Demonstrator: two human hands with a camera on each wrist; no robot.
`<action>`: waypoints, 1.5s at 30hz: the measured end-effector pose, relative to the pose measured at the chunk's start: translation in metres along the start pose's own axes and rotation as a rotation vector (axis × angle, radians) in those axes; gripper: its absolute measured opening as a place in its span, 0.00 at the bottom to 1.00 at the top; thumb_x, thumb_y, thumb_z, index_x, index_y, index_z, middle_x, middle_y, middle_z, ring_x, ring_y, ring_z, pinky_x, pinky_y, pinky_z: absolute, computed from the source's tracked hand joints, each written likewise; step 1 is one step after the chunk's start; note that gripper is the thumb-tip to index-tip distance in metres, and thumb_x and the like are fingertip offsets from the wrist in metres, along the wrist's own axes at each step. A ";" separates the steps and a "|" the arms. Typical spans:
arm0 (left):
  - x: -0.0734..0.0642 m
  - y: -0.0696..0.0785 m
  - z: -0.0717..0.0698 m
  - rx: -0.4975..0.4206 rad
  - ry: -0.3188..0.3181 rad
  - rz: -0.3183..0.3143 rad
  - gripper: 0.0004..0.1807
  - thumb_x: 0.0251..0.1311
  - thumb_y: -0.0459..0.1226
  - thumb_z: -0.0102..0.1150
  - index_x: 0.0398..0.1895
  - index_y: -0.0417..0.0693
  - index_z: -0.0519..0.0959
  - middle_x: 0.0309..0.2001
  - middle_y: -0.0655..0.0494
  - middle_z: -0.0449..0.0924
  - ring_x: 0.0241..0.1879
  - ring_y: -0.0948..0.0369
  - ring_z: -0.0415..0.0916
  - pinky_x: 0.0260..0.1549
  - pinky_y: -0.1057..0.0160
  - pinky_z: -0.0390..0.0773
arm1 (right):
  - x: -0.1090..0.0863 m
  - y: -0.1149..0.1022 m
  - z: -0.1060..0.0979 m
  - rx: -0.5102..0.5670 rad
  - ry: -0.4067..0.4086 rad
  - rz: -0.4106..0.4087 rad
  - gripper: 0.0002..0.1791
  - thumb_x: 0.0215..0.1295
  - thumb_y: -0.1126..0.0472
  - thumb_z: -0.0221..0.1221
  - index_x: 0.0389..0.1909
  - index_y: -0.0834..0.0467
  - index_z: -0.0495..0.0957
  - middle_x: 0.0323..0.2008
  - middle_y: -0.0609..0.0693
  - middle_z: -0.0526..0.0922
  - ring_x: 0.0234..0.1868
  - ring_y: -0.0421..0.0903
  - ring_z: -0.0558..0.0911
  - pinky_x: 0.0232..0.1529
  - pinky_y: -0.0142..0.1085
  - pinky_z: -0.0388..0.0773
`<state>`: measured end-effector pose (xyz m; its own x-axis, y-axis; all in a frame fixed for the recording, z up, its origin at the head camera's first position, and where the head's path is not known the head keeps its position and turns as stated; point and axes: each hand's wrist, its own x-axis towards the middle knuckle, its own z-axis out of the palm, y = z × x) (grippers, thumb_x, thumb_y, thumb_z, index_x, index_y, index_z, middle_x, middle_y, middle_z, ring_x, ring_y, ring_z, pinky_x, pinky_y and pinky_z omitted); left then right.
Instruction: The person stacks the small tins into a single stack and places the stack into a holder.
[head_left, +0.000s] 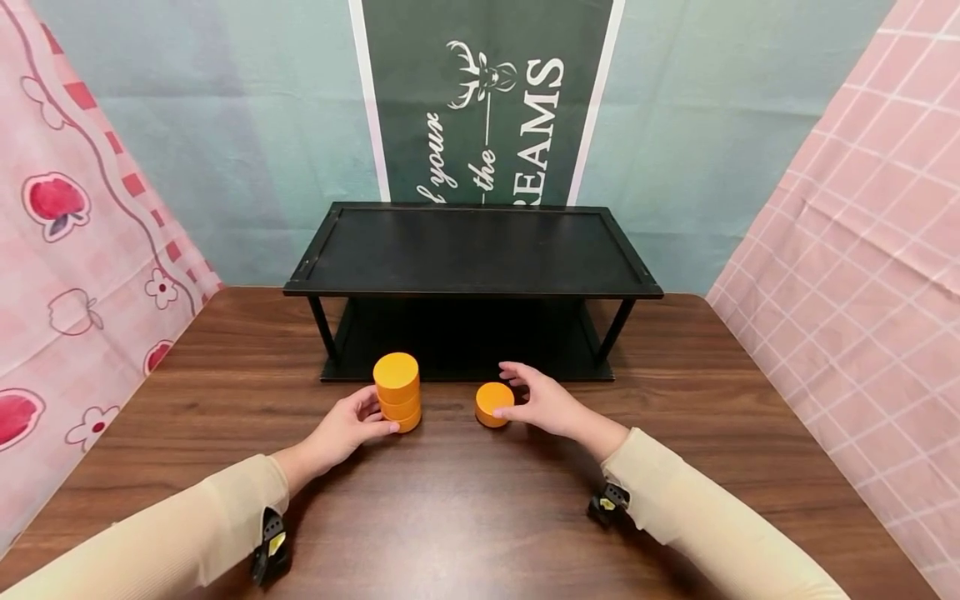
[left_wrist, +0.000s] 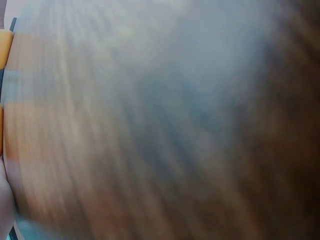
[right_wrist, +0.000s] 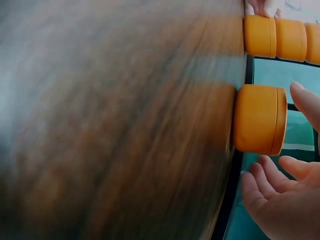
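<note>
Three round orange lidded jars stand stacked on the table. My left hand holds the stack low on its left side, thumb at the front and fingers curling behind. To the right, a single orange jar of the same kind rests on the table. My right hand surrounds its right side, thumb in front and fingers spread behind. In the right wrist view, gaps show between this jar and both the thumb and fingers. Only slivers of orange and of the left hand appear in the left wrist view.
A black two-tier shelf stands behind the jars, its lower board close to the table. The brown wooden table extends in front. Pink cloths hang left and right, with a green printed cloth at the back.
</note>
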<state>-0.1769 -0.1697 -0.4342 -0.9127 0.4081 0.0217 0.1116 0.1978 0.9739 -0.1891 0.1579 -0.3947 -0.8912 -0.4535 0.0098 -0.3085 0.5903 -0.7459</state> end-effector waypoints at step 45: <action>0.001 0.000 -0.001 -0.001 -0.001 -0.020 0.34 0.53 0.32 0.66 0.61 0.29 0.62 0.56 0.35 0.69 0.57 0.46 0.67 0.56 0.59 0.69 | -0.001 -0.008 0.001 -0.027 0.196 -0.080 0.33 0.50 0.57 0.70 0.57 0.62 0.70 0.51 0.57 0.73 0.44 0.47 0.77 0.45 0.37 0.78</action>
<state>-0.1782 -0.1701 -0.4340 -0.9144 0.4048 0.0025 0.0933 0.2047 0.9744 -0.1853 0.1528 -0.3896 -0.9102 -0.3630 0.1995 -0.3876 0.5764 -0.7194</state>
